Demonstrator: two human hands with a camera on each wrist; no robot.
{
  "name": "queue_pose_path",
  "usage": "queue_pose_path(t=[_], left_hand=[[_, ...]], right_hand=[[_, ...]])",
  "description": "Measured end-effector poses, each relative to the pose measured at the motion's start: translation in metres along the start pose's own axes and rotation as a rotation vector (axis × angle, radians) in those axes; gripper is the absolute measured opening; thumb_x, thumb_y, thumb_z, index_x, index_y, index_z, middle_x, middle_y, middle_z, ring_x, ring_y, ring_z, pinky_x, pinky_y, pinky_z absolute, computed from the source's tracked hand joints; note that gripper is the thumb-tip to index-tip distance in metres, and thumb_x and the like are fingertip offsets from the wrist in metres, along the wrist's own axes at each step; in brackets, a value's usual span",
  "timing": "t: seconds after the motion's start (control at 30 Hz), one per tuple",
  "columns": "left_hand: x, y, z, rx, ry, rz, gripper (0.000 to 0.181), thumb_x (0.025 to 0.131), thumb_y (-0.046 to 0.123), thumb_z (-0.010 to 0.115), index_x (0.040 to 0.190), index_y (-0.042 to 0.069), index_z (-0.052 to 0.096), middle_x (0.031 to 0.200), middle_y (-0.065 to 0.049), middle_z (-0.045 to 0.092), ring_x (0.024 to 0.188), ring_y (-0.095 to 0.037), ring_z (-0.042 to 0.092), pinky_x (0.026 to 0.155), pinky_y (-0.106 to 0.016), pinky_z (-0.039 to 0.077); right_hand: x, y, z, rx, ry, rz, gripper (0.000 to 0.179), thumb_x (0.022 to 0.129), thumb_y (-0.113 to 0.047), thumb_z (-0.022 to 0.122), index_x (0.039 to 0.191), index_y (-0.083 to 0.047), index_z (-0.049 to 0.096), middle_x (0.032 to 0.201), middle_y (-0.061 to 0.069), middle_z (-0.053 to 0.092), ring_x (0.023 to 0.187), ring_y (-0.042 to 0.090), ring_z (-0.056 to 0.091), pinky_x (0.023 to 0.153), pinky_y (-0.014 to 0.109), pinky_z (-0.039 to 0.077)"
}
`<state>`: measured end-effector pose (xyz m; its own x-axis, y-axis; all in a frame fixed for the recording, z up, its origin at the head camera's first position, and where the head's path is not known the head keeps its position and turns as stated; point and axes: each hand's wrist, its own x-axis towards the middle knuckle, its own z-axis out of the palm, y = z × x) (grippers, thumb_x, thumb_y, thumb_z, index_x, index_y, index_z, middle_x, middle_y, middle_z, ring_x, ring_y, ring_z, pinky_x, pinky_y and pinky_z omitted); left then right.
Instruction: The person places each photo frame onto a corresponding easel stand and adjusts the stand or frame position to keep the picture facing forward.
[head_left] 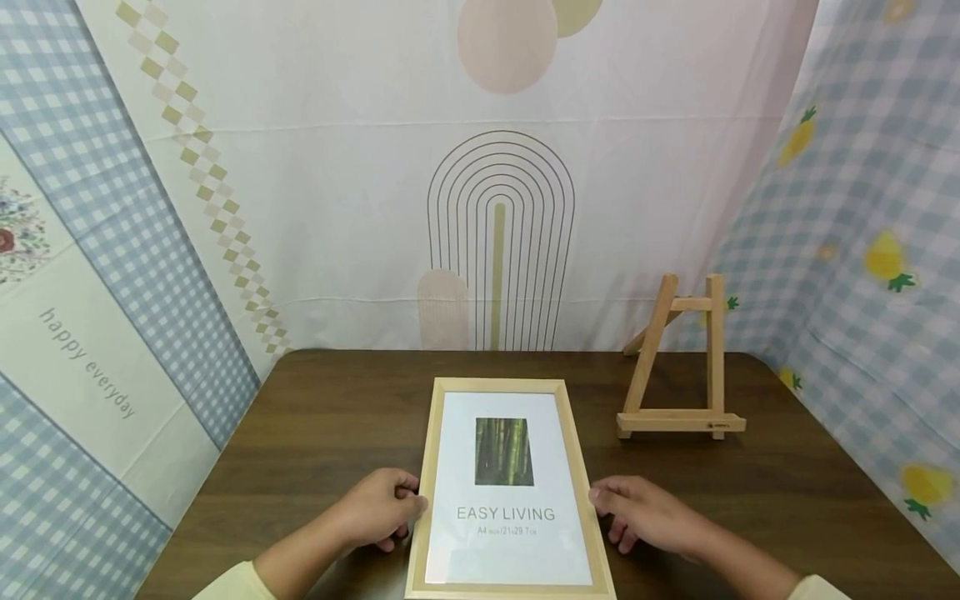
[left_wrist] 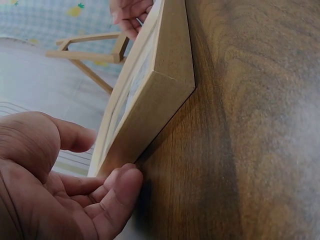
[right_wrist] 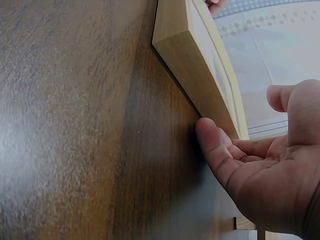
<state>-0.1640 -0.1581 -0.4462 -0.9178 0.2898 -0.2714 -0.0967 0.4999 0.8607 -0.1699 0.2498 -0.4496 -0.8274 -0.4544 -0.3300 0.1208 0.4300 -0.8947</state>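
A picture frame [head_left: 510, 492] in pale wood lies flat on the dark table, face up. Its white insert reads "EASY LIVING" beneath a small bamboo photo. At its left side is my left hand [head_left: 378, 508]; in the left wrist view the relaxed fingers [left_wrist: 125, 187] reach the frame's outer wall [left_wrist: 150, 112], with the thumb spread apart above. My right hand [head_left: 645, 512] mirrors this at the right side. The right wrist view shows those fingertips [right_wrist: 207, 132] at the lower edge of the side wall [right_wrist: 192, 75], the thumb raised away from the wood.
A small wooden easel [head_left: 678, 358] stands at the back right of the brown table [head_left: 322, 417]. Behind the table hangs a pale patterned cloth [head_left: 337, 208]. Checked cloths flank it, the left one [head_left: 52, 92] and the right one [head_left: 862, 275].
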Motion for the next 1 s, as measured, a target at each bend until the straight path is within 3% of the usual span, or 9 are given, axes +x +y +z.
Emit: queue_pose_path(t=[0.07,0.27,0.53,0.73,1.0], left_hand=[[0.0002,-0.0002,0.0006,0.009,-0.01,0.017,0.047,0.097,0.015,0.067,0.131,-0.016,0.054,0.083,-0.006,0.061,0.063,-0.019,0.06,0.048,-0.035,0.054],[0.001,-0.0012,0.0027,0.013,-0.046,0.078,0.023,0.097,0.014,0.065,0.11,-0.005,0.064,0.063,-0.004,0.054,0.054,-0.016,0.053,0.046,-0.03,0.046],[0.0002,-0.0002,0.0035,0.047,-0.054,0.096,0.015,0.098,0.014,0.065,0.103,0.0,0.068,0.069,-0.004,0.055,0.052,-0.015,0.05,0.045,-0.029,0.045],[-0.0031,0.0015,0.0047,0.059,-0.067,0.122,0.009,0.097,0.013,0.067,0.097,0.004,0.069,0.071,-0.003,0.055,0.048,-0.013,0.048,0.047,-0.03,0.046],[-0.0048,0.0002,0.0046,0.01,-0.069,0.097,0.016,0.098,0.014,0.066,0.108,0.002,0.071,0.075,-0.003,0.056,0.056,-0.016,0.048,0.052,-0.034,0.049]], right_hand=[[0.0006,0.0001,0.0007,-0.004,-0.006,-0.003,0.056,0.109,-0.031,0.05,0.138,0.018,0.048,0.109,0.015,0.061,0.08,0.03,0.062,0.066,0.044,0.058],[0.0017,0.0003,0.0019,-0.027,-0.008,-0.014,0.053,0.109,-0.03,0.049,0.136,0.015,0.053,0.107,0.013,0.064,0.077,0.029,0.061,0.064,0.043,0.057],[0.0022,0.0008,0.0055,-0.094,0.041,-0.007,0.056,0.106,-0.032,0.055,0.138,0.015,0.054,0.089,0.011,0.063,0.07,0.029,0.062,0.062,0.043,0.055],[0.0013,0.0041,0.0065,-0.098,0.029,-0.042,0.053,0.104,-0.024,0.059,0.142,0.013,0.052,0.087,0.01,0.063,0.077,0.028,0.059,0.058,0.039,0.055],[-0.0003,0.0038,0.0093,-0.088,0.039,-0.047,0.054,0.102,-0.021,0.06,0.143,0.013,0.05,0.083,0.011,0.062,0.076,0.027,0.058,0.057,0.039,0.055]])
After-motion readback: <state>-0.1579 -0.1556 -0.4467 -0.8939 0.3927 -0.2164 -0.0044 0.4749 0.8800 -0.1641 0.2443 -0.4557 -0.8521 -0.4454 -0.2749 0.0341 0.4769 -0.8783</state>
